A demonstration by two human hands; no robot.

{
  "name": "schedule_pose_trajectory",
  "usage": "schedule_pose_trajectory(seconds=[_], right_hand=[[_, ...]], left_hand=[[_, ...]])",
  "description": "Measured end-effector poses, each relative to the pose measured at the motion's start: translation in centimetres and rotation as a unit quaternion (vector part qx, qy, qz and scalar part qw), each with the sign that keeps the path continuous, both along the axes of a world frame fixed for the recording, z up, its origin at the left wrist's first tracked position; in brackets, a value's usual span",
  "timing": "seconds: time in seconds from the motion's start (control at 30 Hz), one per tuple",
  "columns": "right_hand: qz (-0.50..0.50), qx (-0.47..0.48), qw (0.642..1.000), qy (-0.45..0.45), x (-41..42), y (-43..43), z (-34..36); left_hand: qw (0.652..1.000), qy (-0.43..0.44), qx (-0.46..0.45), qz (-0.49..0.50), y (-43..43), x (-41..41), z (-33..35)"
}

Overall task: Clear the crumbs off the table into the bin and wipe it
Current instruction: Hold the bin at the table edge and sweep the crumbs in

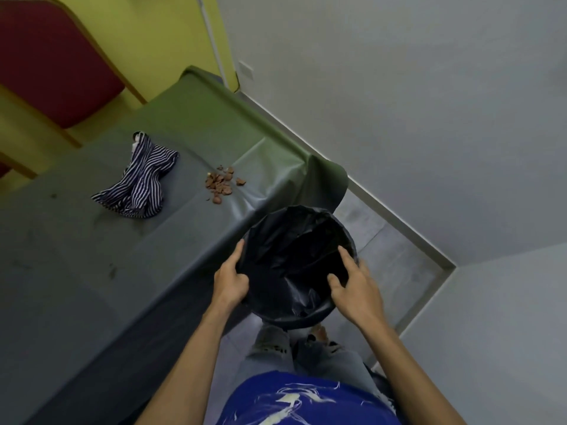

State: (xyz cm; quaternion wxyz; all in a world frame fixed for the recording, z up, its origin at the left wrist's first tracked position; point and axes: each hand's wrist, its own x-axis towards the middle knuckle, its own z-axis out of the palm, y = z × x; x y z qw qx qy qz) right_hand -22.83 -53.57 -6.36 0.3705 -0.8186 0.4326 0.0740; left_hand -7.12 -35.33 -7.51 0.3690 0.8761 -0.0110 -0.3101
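- Left hand (230,280) and right hand (352,286) are gripping opposite sides of the bin (306,321) rim, just off the bench (92,271) edge.
- Crumbs (219,182) are lying near that edge, beyond the bin, apart from both hands.
- Black liner (285,240) is covering the bin interior.

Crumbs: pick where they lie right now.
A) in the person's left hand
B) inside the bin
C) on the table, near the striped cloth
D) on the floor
C: the crumbs lie in a small pile on the table, a little apart from the striped cloth, while the left hand and right hand hold the bin.
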Motion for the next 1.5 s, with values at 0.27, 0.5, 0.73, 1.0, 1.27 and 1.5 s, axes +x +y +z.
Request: schedule_pose_trajectory(seconds=[0.27,0.5,0.73,1.0,1.27,1.5], right_hand=[[-0.046,0.08,0.995,0.044,0.5,1.4,-0.4],[-0.019,0.053,0.995,0.085,2.5,1.2,0.5],[-0.016,0.052,0.994,0.095,3.1,1.0,0.8],[-0.004,0.047,0.995,0.091,2.8,1.9,0.0],[-0.018,0.065,0.994,0.09,3.0,1.8,0.5],[-0.034,0.069,0.993,0.089,3.3,2.0,1.0]], left_hand=[[0.999,0.021,-0.006,0.043,0.4,-0.2,-0.9],[0.996,0.061,-0.018,0.059,1.4,-0.4,-1.0],[0.997,0.052,-0.022,0.045,1.4,-0.4,-1.1],[1.0,0.013,-0.012,0.011,1.5,0.5,-1.0],[0.998,-0.051,-0.007,-0.047,2.1,0.4,-0.1],[0.992,-0.092,-0.033,-0.085,2.3,1.8,2.1]])
